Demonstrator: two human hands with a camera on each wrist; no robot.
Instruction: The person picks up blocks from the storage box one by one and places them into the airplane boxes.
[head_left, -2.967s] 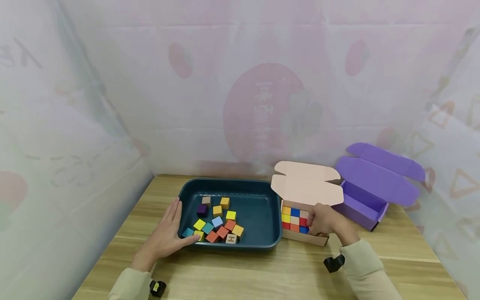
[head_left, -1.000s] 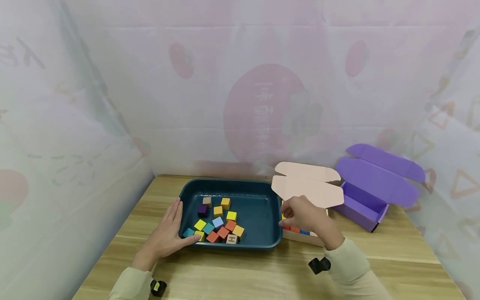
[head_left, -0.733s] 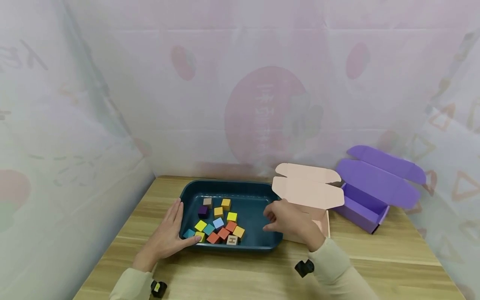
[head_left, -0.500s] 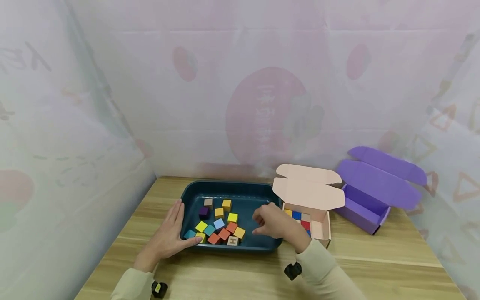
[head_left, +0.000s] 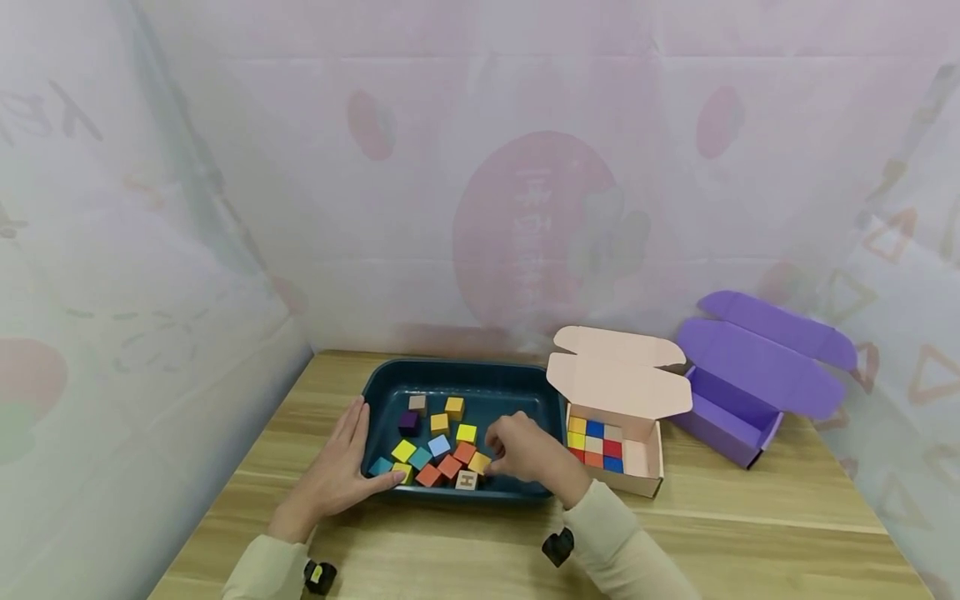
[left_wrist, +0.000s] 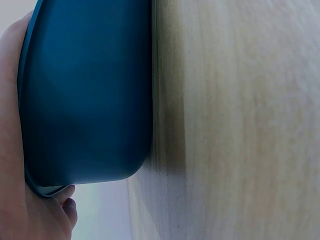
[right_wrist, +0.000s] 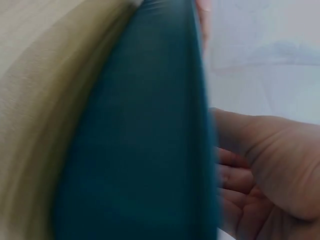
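Several coloured wooden cubes lie loose in the left and middle of a dark teal tray (head_left: 517, 396). My left hand (head_left: 326, 471) rests on the tray's left front corner, fingers straight along the side and thumb over the front rim. Inside the tray my right hand (head_left: 525, 450), fingers partly bent, has its fingertips beside an orange-yellow cube (head_left: 479, 463); no firm hold shows. Near it lie a cube marked H (head_left: 466, 480), a red-orange cube (head_left: 464, 452) and a yellow cube (head_left: 466, 433). The right wrist view shows the tray's wall blurred, with the fingertips hidden behind it.
Against the tray's right side stands an open beige box (head_left: 641, 458) with rows of cubes packed at its left; its bare floor shows at right. An open purple box (head_left: 731, 417) stands behind it to the right. Fabric walls (head_left: 420, 208) enclose the wooden table (head_left: 450, 550).
My right hand has left the beige box and moved leftward over the tray rim, down to the orange-yellow cube. The packed cubes are uncovered. My left hand stays put.
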